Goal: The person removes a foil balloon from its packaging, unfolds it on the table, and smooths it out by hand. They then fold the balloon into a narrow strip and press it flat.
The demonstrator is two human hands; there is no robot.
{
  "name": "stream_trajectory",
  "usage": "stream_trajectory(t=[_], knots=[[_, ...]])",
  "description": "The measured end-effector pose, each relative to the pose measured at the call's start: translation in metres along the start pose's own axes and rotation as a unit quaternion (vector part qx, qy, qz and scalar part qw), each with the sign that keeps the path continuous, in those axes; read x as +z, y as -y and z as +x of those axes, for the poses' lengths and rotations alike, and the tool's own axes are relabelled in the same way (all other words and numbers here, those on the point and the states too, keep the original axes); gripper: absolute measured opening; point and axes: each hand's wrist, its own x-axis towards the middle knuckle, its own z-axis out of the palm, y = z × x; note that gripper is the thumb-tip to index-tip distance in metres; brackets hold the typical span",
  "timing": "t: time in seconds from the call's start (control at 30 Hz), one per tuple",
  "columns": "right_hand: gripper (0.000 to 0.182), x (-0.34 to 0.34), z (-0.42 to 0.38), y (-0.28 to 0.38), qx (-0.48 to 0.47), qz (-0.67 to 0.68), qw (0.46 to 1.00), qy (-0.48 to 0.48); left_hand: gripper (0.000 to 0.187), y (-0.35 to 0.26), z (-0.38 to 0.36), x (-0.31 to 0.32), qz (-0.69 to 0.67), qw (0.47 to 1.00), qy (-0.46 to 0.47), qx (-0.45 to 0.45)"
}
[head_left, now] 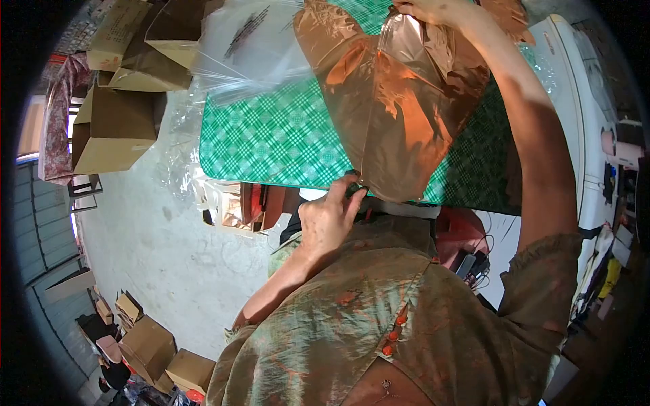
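A flat, shiny copper-coloured foil balloon lies across the green plaid tabletop, its near end at the front edge. My left hand, with dark covers on its fingertips, pinches the balloon's near edge. Stretched to the far side, my right hand has its fingers closed on the foil at the top, partly cut off by the view. Creases and a long seam run down the foil. To the left on the table are clear plastic bags with dark print.
Open cardboard boxes stand at the left, and more brown boxes lie on the floor at lower left. A white appliance or cabinet borders the table's right. Under the table's edge sits a small box.
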Motion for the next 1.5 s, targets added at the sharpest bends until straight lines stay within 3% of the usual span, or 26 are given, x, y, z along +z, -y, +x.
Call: stream_trajectory(t=[0.13, 0.23, 0.43, 0.53, 0.57, 0.67, 0.8, 1.07, 1.1, 1.3, 1.5], knots=[[0.027, 0.014, 0.015, -0.011, -0.016, 0.007, 1.0, -0.006, 0.029, 0.002, 0.002, 0.003, 0.016, 1.0, -0.008, 0.006], [0.029, 0.034, 0.015, -0.02, -0.068, 0.029, 0.994, -0.083, 0.027, 0.002, 0.004, 0.003, 0.023, 1.0, -0.01, 0.012], [0.03, 0.066, 0.031, -0.042, -0.112, 0.055, 0.986, -0.114, 0.022, 0.006, 0.006, 0.008, 0.03, 0.998, -0.031, 0.036], [0.028, 0.068, 0.028, -0.037, -0.079, 0.004, 0.99, -0.12, 0.02, 0.005, 0.007, 0.007, 0.034, 0.998, -0.023, 0.043], [0.025, 0.068, 0.02, -0.035, -0.092, 0.027, 0.982, -0.163, 0.019, 0.004, 0.008, 0.006, 0.04, 0.998, -0.021, 0.051], [0.016, 0.053, 0.028, -0.013, 0.014, 0.024, 0.997, -0.072, 0.018, 0.002, 0.009, 0.004, 0.05, 0.997, -0.018, 0.056], [0.019, 0.038, 0.028, -0.003, 0.038, 0.001, 0.999, 0.024, 0.018, 0.003, 0.01, 0.006, 0.052, 0.996, -0.03, 0.069], [0.014, 0.057, 0.031, 0.003, 0.038, -0.011, 0.999, -0.006, 0.016, 0.003, 0.012, 0.004, 0.066, 0.994, -0.027, 0.086], [0.015, 0.063, 0.028, 0.003, 0.017, -0.019, 0.998, -0.053, 0.017, 0.004, 0.012, 0.005, 0.07, 0.993, -0.025, 0.087], [0.023, 0.064, 0.022, 0.01, 0.035, 0.033, 0.995, -0.088, 0.018, 0.007, 0.009, 0.007, 0.076, 0.993, -0.022, 0.084], [0.036, 0.097, -0.001, 0.007, 0.042, 0.05, 0.958, -0.279, 0.022, 0.006, 0.007, 0.004, 0.081, 0.994, -0.004, 0.076]])
